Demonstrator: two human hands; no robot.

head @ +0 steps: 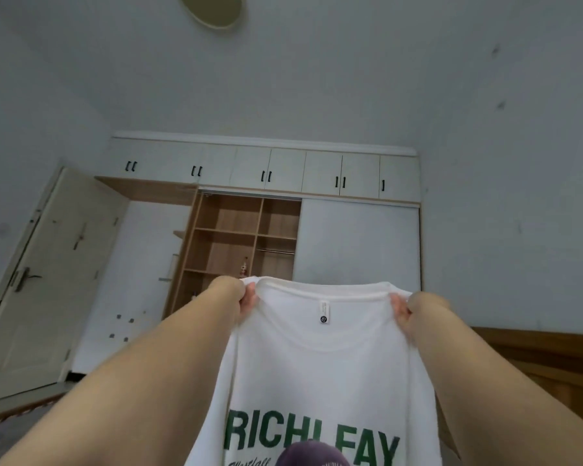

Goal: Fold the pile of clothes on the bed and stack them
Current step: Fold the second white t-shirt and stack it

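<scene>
Bedroom wall and open wardrobe (243, 237) behind | I see white T-shirt (320, 364) raised before wardrobe | left hand (246, 299), right hand (401, 307): each grip pinching a shoulder seam, likely shaking it flat for folding

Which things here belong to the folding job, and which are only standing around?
Job: T-shirt, left hand, right hand, each gripping a shoulder.

Not the job: wardrobe, door, ceiling lamp, dark purple thing at the bottom edge.
</scene>
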